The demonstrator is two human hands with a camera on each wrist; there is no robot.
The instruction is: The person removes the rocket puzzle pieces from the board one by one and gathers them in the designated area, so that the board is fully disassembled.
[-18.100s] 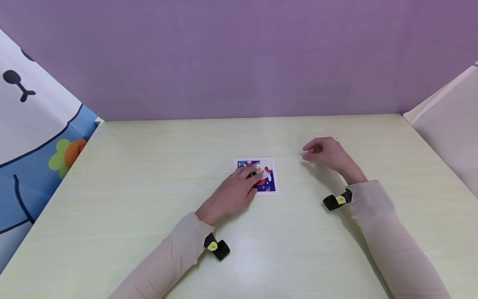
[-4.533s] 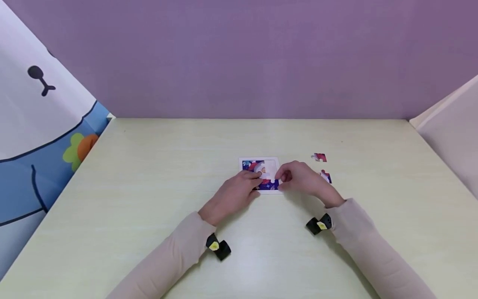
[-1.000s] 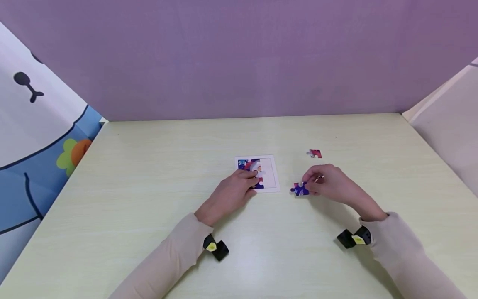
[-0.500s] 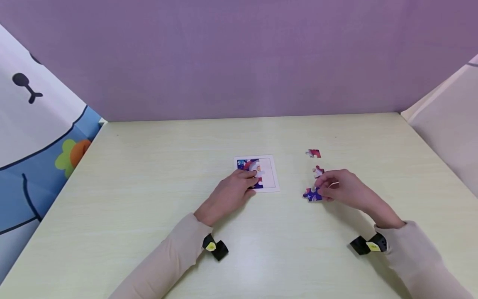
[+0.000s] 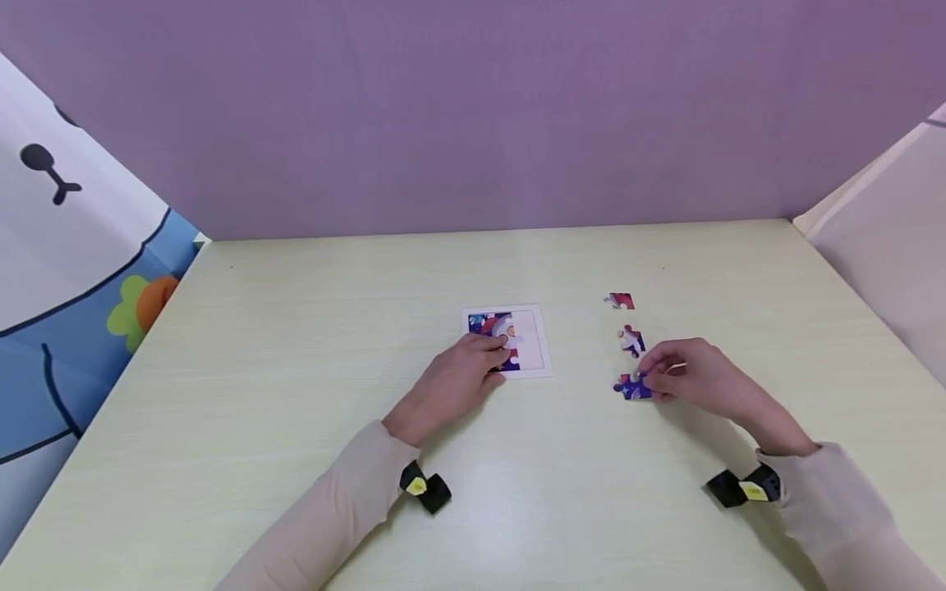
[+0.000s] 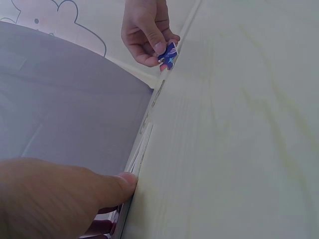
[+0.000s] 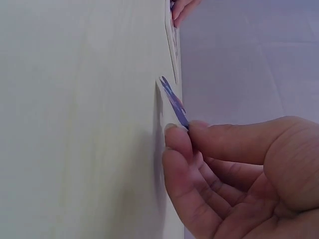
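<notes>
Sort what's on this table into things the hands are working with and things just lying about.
In hand:
- blue puzzle piece, pinched by the right hand
- puzzle tray, held down by the left hand
- two loose pieces: red piece, middle piece

Lying about:
- cartoon curtain
- purple backdrop

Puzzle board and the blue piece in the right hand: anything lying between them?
No. In the head view, only bare table separates the puzzle board from the blue piece pinched by the right hand.
</notes>
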